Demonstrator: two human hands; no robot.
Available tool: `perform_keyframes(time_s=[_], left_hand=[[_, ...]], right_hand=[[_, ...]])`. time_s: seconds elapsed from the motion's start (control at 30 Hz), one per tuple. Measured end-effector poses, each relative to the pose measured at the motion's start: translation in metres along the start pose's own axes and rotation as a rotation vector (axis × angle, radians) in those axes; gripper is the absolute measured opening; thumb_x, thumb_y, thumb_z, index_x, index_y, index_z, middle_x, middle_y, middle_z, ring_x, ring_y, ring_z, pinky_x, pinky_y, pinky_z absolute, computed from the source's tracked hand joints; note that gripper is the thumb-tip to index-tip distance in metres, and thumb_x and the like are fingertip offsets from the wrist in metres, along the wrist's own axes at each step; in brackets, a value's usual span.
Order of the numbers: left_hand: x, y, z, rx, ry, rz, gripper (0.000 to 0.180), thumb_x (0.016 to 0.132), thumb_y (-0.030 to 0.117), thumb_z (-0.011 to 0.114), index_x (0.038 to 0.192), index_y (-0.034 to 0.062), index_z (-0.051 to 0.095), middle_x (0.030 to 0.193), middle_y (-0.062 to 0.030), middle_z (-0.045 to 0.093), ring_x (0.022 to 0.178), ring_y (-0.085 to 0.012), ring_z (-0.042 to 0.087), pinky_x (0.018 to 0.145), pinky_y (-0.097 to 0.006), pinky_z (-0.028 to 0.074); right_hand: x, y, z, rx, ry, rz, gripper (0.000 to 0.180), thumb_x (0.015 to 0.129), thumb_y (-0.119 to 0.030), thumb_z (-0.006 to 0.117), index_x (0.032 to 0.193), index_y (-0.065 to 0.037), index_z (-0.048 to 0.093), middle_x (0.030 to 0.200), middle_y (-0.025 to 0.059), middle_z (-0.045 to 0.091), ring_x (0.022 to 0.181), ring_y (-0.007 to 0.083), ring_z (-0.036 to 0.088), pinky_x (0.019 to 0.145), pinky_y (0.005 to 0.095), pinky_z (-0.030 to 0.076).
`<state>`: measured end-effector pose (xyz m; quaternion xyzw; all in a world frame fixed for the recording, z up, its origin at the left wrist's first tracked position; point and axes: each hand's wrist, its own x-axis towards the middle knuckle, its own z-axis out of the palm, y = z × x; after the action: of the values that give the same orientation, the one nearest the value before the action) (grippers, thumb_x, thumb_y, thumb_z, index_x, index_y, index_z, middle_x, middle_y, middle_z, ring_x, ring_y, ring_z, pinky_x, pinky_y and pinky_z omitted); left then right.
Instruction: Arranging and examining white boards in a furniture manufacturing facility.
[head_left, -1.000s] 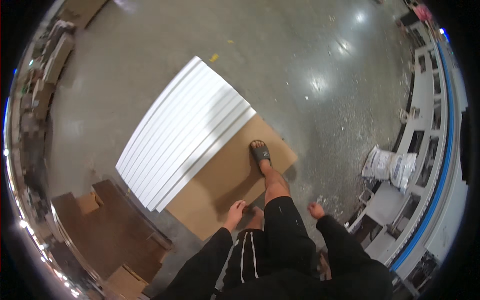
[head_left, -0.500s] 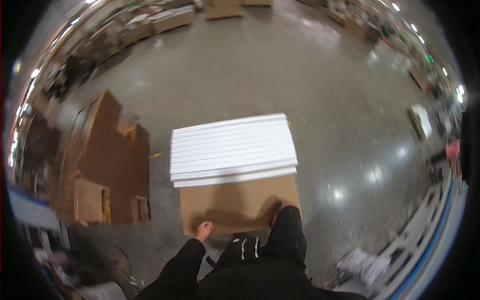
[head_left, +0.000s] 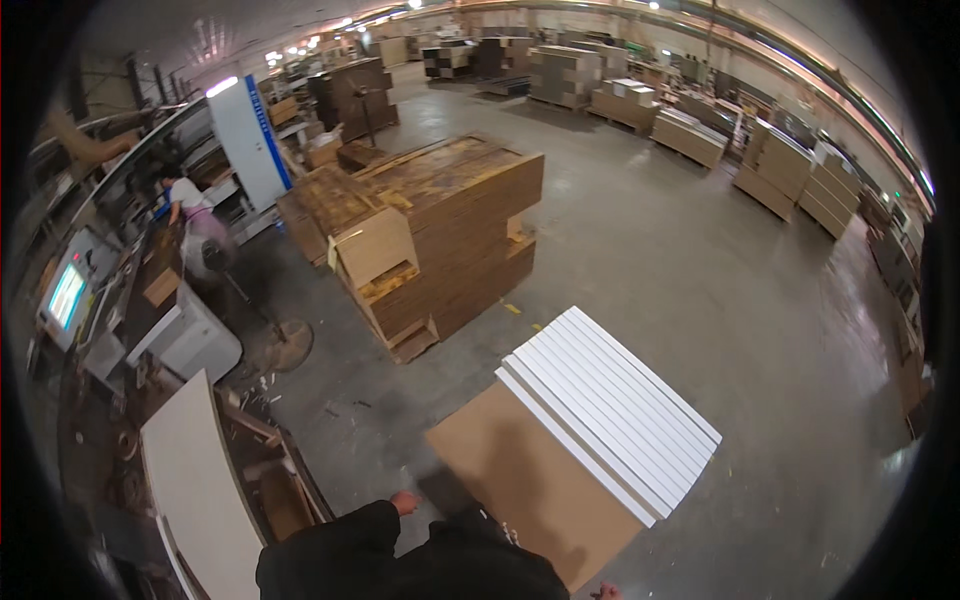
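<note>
My left hand (head_left: 405, 502) hangs over the floor just left of the brown board. Its fingers look curled, with nothing visible in them. Only a small part of my right hand (head_left: 607, 592) shows at the bottom edge, by the board's near corner; its fingers are too cut off to read. In front of me lies a flat brown board (head_left: 530, 475), with my shadow across it. White strips (head_left: 620, 400) lie side by side on its far right part, the nearest one set slightly apart. Neither hand touches the strips.
A large stack of brown panels (head_left: 460, 235) stands ahead to the left. On the left are a pale worktop (head_left: 195, 490), a round-based stand (head_left: 285, 345), a lit screen (head_left: 67, 296) and a person (head_left: 195, 210) at a machine. More panel stacks (head_left: 775, 170) line the back right.
My view has swung left and up, so the strips and board now sit lower right, at a slant. My right hand has gone from over the board to the picture's bottom edge.
</note>
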<state>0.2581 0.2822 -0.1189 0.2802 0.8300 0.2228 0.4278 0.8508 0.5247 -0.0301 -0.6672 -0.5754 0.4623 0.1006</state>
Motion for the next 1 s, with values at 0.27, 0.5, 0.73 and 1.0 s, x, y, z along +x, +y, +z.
perform_keyframes(time_s=[0.27,0.5,0.73,1.0], left_hand=[[-0.003,0.062,0.126,-0.261,0.011,0.023,0.046,0.105,0.048,0.062,0.097,0.004,0.073,0.086,-0.0112,0.074,0.082,-0.0263,0.071,0.076,-0.043,0.054],[-0.034,0.142,0.138,-0.052,0.053,0.239,0.044,0.104,0.048,0.064,0.109,0.0045,0.071,0.093,-0.0126,0.074,0.088,-0.0285,0.07,0.081,-0.044,0.052],[-0.071,0.079,0.139,-0.128,0.087,0.115,0.043,0.103,0.046,0.065,0.113,0.0054,0.075,0.099,-0.0128,0.078,0.093,-0.0278,0.074,0.083,-0.044,0.055],[-0.129,-0.031,0.15,-0.304,0.114,-0.15,0.039,0.101,0.044,0.07,0.099,0.0068,0.081,0.088,-0.0074,0.079,0.081,-0.0192,0.073,0.076,-0.038,0.056]], right_hand=[[0.03,0.112,-0.021,0.188,-0.15,-0.149,0.026,0.102,-0.021,0.064,0.109,0.001,0.075,0.092,0.0133,0.075,0.085,0.0228,0.067,0.079,0.0415,0.056],[0.026,0.139,-0.074,0.108,-0.257,-0.102,0.028,0.1,-0.021,0.065,0.114,0.001,0.075,0.099,0.0134,0.076,0.086,0.0236,0.07,0.079,0.0408,0.058],[0.024,0.11,-0.074,-0.015,-0.349,-0.073,0.031,0.099,-0.02,0.066,0.12,0.002,0.074,0.107,0.0136,0.077,0.088,0.0244,0.072,0.08,0.0401,0.06],[0.047,0.076,-0.016,-0.175,-0.442,-0.051,0.037,0.097,-0.019,0.067,0.126,0.002,0.073,0.117,0.0138,0.078,0.091,0.0254,0.075,0.081,0.0393,0.062]])
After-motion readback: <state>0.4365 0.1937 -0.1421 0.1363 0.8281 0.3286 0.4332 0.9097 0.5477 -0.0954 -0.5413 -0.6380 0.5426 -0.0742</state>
